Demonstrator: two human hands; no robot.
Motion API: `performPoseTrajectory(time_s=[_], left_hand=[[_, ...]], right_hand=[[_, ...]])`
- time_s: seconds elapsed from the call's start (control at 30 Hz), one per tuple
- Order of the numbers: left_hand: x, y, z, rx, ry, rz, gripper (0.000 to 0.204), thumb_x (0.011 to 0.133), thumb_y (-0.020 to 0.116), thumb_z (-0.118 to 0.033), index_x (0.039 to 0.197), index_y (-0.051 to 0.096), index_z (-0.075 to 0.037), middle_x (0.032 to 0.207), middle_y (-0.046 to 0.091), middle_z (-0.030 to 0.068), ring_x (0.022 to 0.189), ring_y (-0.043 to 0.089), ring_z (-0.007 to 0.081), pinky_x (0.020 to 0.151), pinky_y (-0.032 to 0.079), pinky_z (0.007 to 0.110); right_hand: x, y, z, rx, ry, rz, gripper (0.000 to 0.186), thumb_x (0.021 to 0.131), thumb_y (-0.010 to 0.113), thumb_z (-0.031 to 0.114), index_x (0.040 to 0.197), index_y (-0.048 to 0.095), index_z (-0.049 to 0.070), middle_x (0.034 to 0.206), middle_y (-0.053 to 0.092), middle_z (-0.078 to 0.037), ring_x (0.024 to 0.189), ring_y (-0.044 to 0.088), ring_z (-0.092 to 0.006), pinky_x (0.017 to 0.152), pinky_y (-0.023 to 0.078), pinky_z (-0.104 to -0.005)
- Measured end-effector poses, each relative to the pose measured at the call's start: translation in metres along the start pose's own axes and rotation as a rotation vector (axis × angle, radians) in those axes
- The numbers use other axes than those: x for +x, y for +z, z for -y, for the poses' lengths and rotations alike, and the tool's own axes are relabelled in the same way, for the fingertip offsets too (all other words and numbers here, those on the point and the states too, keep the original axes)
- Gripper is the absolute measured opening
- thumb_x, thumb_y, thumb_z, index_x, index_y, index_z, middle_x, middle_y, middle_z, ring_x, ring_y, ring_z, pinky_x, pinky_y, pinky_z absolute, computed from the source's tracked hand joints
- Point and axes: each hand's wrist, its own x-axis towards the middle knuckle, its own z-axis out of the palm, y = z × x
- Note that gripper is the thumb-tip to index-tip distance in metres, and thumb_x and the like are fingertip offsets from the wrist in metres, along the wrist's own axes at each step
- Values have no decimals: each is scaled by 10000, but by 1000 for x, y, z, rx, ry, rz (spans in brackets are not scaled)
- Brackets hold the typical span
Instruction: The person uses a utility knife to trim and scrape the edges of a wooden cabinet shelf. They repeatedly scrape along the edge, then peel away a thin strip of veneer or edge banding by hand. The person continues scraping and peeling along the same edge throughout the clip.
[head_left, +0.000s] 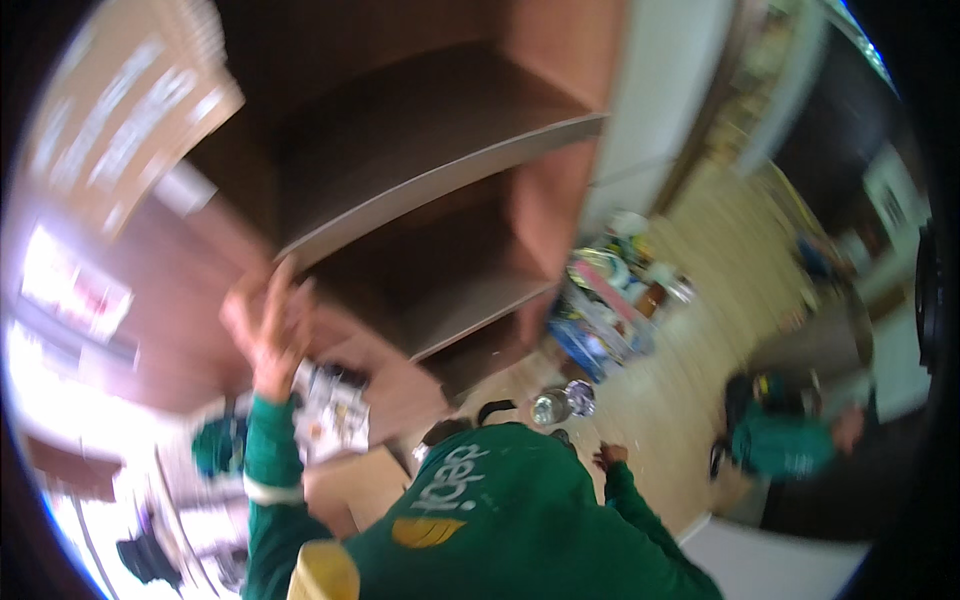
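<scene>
A tall brown wooden cabinet (440, 190) with pale-edged shelves stands in front of me. My left hand (268, 325) is raised at its left side, by the open door panel (185, 300). The fingers are stretched out and apart, slightly blurred; whether they touch the wood I cannot tell. Low at my right side hangs my right hand (607, 456), small in view, its fingers loosely apart with nothing seen in them. Closest to that hand, on the floor, are a glass jar (549, 406) and a shiny, silvery round thing (580, 397).
A pile of mixed household items (610, 310) lies on the wooden floor (700, 290) right of the cabinet. A person in green (785, 445) is at the right, and another green-clothed figure (220, 445) at the left. A cardboard box (130, 110) shows at the upper left.
</scene>
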Motion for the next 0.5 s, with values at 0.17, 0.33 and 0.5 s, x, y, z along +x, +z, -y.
performPoseTrajectory(time_s=[0.17, 0.33, 0.5], left_hand=[[11, 30, 4, -372, 6, -227, 404, 809, 706, 100, 1202, 690, 13, 1085, 573, 142, 968, 581, 266, 787, 533, 344], [11, 61, 20, -408, 97, -394, 295, 837, 725, 7, 1129, 703, 44, 923, 493, 92, 806, 526, 226, 652, 466, 358], [11, 71, 27, -495, 127, -425, 294, 831, 727, -22, 1117, 704, 45, 898, 471, 75, 799, 502, 211, 657, 475, 344]], right_hand=[[-27, 94, 15, -258, -132, -128, 275, 962, 617, 274, 997, 709, 17, 774, 732, -113, 600, 709, -208, 486, 582, -365], [-112, 148, 36, -32, -244, -99, 319, 931, 618, 213, 1155, 674, -6, 766, 743, -125, 551, 702, -224, 471, 558, -351], [-135, 144, -15, 40, -155, -241, 284, 919, 602, 235, 1023, 718, -2, 758, 748, -127, 530, 700, -217, 462, 572, -342]])
